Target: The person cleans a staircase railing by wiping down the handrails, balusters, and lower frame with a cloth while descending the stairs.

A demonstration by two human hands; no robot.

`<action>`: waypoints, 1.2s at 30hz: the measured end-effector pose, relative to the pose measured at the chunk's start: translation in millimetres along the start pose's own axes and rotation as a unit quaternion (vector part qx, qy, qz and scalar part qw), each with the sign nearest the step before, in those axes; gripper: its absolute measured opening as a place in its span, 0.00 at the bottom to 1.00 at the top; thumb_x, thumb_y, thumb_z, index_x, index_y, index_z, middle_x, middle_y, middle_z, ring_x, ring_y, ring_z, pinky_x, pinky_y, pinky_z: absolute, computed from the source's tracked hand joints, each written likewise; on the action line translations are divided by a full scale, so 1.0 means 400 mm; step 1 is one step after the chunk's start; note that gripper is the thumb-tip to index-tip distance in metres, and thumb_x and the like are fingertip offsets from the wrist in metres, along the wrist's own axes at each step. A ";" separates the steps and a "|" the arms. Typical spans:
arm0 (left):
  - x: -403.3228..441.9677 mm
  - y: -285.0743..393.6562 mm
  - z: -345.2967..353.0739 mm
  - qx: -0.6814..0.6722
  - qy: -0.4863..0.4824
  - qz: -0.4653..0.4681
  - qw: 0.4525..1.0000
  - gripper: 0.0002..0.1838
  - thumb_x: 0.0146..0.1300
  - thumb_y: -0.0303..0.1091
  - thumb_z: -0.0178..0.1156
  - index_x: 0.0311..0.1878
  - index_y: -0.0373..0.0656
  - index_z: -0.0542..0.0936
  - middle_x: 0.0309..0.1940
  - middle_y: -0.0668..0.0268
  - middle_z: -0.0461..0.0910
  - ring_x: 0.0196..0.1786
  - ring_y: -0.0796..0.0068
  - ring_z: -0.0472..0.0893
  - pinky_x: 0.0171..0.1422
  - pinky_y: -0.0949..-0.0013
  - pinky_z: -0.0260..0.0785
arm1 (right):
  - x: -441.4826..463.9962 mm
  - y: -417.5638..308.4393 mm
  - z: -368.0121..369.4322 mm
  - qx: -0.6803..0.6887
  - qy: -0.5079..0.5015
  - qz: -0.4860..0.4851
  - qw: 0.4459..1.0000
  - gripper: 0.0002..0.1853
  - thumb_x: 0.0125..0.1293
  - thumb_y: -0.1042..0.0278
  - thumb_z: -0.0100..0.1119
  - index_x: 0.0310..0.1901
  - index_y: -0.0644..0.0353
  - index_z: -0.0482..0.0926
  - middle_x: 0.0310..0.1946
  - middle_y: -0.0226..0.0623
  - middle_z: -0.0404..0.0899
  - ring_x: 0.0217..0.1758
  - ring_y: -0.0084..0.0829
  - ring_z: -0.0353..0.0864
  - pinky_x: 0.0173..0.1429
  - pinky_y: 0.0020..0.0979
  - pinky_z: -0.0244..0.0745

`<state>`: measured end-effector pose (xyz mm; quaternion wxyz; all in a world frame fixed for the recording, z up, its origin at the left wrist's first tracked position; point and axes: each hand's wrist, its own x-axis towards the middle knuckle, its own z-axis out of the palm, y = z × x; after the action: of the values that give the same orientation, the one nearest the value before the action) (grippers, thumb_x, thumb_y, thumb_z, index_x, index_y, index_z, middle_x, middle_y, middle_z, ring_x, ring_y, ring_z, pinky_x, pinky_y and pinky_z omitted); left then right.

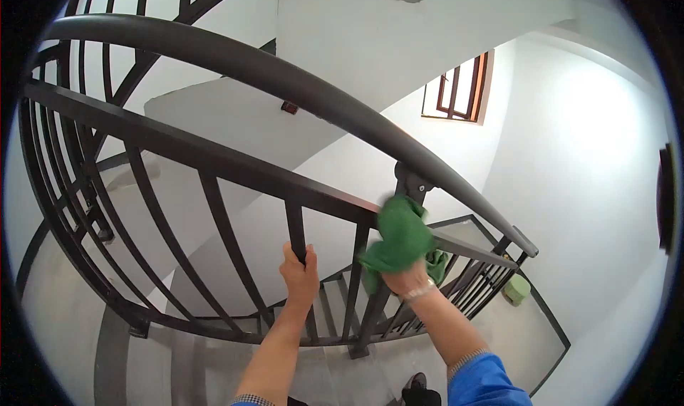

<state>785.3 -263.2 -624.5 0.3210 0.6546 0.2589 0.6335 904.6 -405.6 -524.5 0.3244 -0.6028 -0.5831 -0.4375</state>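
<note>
My left hand (300, 269) is wrapped round a dark vertical baluster (296, 224) below the lower rail. To its right, my right hand (407, 276) holds a green cloth (402, 235) against the post (372, 313), where the lower rail (263, 174) meets it. The cloth covers most of the fingers and part of the post, just below the bracket of the round handrail (320, 100). A loose end of the cloth hangs on the right side of the post.
A light green object (516, 290) stands on the landing at the right, beyond the railing. Grey stair steps (335, 303) run below. A window (462, 89) is in the white wall. My shoe (417, 382) shows at the bottom.
</note>
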 end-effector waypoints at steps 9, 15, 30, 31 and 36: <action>0.006 0.030 -0.017 -0.071 -0.042 -0.059 0.995 0.07 0.60 0.30 0.54 0.37 0.38 0.68 0.18 0.65 0.72 0.22 0.76 0.72 0.27 0.72 0.63 | 0.034 0.006 0.087 0.017 -0.002 -0.012 1.000 0.17 0.50 0.63 0.59 0.41 0.62 0.75 0.39 0.41 0.75 0.44 0.43 0.73 0.49 0.39 0.68; 0.004 0.020 -0.005 0.015 0.000 0.005 1.000 0.07 0.60 0.28 0.53 0.40 0.38 0.68 0.22 0.62 0.76 0.25 0.72 0.76 0.29 0.69 0.65 | 0.222 -0.141 0.155 0.066 -0.025 -0.014 0.997 0.08 0.46 0.67 0.56 0.28 0.59 0.77 0.29 0.41 0.76 0.34 0.40 0.76 0.39 0.38 0.70; 0.023 0.032 -0.008 0.006 0.005 0.007 1.000 0.08 0.61 0.31 0.55 0.36 0.38 0.67 0.15 0.67 0.69 0.18 0.80 0.69 0.23 0.74 0.60 | -0.097 0.090 0.038 -0.010 -0.119 -0.001 0.993 0.19 0.51 0.66 0.55 0.46 0.64 0.74 0.42 0.46 0.73 0.47 0.45 0.72 0.51 0.43 0.67; 0.022 0.031 -0.010 0.014 0.012 0.018 1.000 0.08 0.61 0.31 0.54 0.36 0.38 0.67 0.15 0.67 0.69 0.18 0.79 0.69 0.23 0.74 0.61 | -0.054 0.062 0.002 -0.024 -0.042 0.053 0.997 0.15 0.52 0.67 0.55 0.42 0.60 0.76 0.40 0.44 0.75 0.46 0.45 0.72 0.49 0.42 0.68; 0.010 0.044 -0.023 0.037 -0.014 -0.027 0.999 0.10 0.61 0.32 0.55 0.38 0.37 0.67 0.17 0.66 0.69 0.20 0.78 0.70 0.25 0.72 0.62 | -0.101 0.086 0.145 -0.168 -0.030 0.081 0.982 0.12 0.52 0.60 0.57 0.36 0.57 0.79 0.39 0.42 0.76 0.45 0.46 0.72 0.47 0.45 0.66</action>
<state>775.1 -270.9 -608.8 0.3175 0.6673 0.2953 0.6055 949.8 -374.1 -580.5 0.2353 -0.7069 -0.4598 -0.4832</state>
